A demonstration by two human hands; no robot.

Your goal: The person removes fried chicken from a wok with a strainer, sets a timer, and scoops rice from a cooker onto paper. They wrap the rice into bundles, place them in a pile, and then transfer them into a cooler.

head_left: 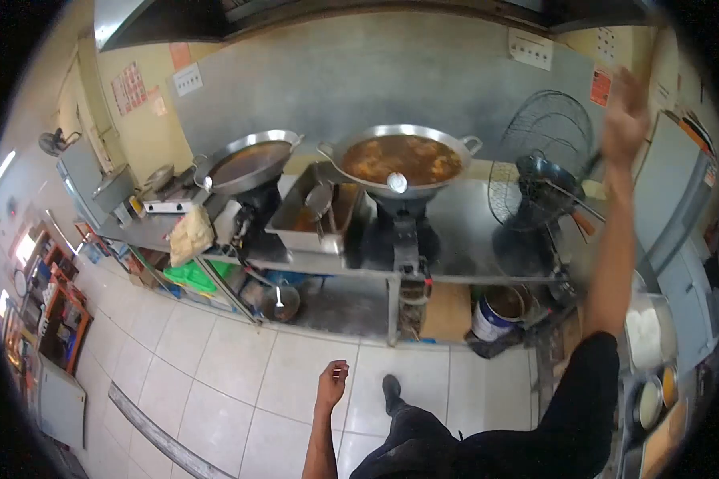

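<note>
My left hand (333,383) hangs low over the tiled floor, fingers loosely curled and apart from the thumb, with nothing visible in it. My right hand (626,120) is raised high at the right, near the wall and hood, and smeared by motion; I cannot tell whether it holds anything. Below and left of it, a dark wok (547,182) and wire baskets (545,120) stand on the steel counter. In the middle, a large two-handled pan (403,160) of brown liquid with pieces in it sits on a burner. Another wide pan (248,164) of brown liquid stands to its left.
Between the pans is a steel tray (305,238) with a ladle (319,199) in it. A pale cloth (190,235) hangs at the counter's front edge. Underneath are a bucket (499,311) and a dark pot (280,302). Food containers (649,331) stand at right.
</note>
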